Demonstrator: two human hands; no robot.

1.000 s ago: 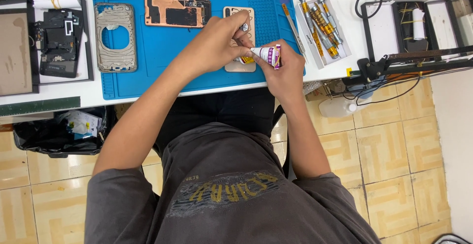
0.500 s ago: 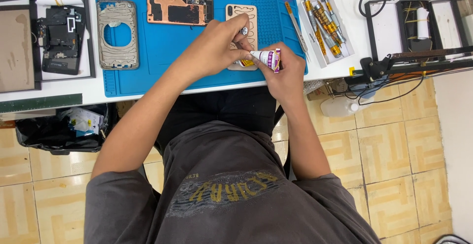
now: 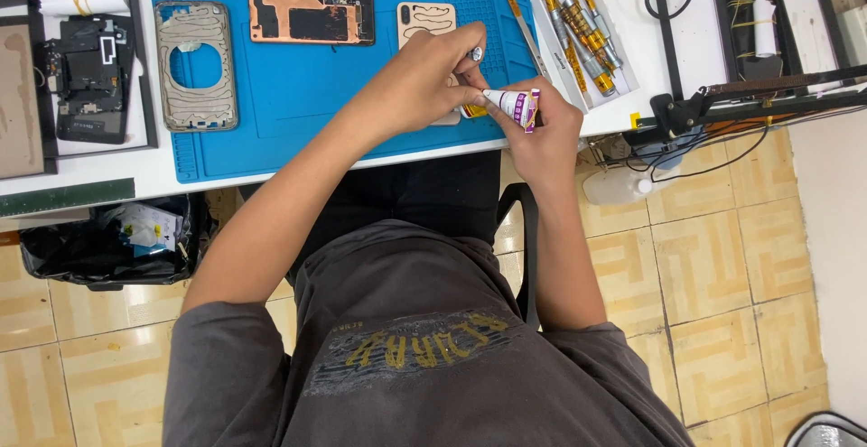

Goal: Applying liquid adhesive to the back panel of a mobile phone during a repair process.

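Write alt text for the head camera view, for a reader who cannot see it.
Seen from above, a seated person's right hand holds a small white-and-purple glue tube while the left hand grips its tip, over a blue work mat. On the mat lie a phone frame and a copper-coloured back panel.

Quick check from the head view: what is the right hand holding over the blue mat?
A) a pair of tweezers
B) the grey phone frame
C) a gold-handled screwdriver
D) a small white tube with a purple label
D: the right hand grips a small white tube with a purple label, its tip pointed toward the left hand at the near edge of the blue mat; the gold-handled screwdrivers lie untouched in their tray.
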